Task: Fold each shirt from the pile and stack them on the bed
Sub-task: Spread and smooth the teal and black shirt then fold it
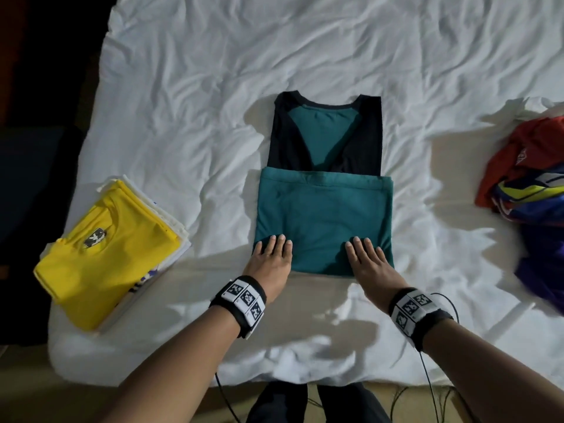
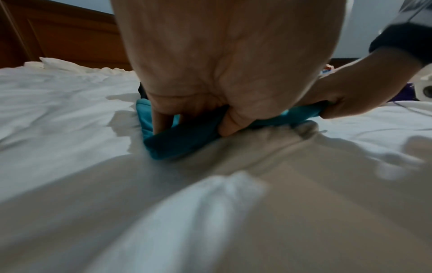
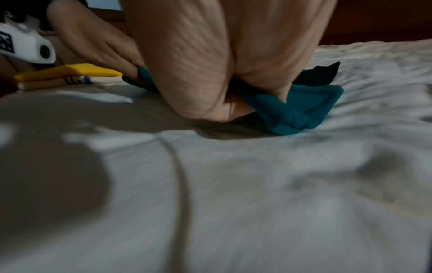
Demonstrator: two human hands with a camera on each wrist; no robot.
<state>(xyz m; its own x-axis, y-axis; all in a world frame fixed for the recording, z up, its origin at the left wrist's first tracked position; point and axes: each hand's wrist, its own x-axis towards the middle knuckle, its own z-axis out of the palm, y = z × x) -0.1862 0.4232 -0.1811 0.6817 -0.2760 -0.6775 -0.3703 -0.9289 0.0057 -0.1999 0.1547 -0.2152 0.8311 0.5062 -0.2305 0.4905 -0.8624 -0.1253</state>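
A small dark badge on the yellow shirt is too blurred to read. The bed wears a rumpled white sheet below a wooden headboard. The left hand and right hand pinch the teal shirt's near edge, fingers on top, thumbs beneath. Yellow shirt lies left of them, shirt pile right.

Both forearms reach forward; the left hand and right hand pinch the teal shirt's near edge, fingers on top, thumbs beneath.

head: overhead, down | wrists: low, close, forward | shared: teal shirt
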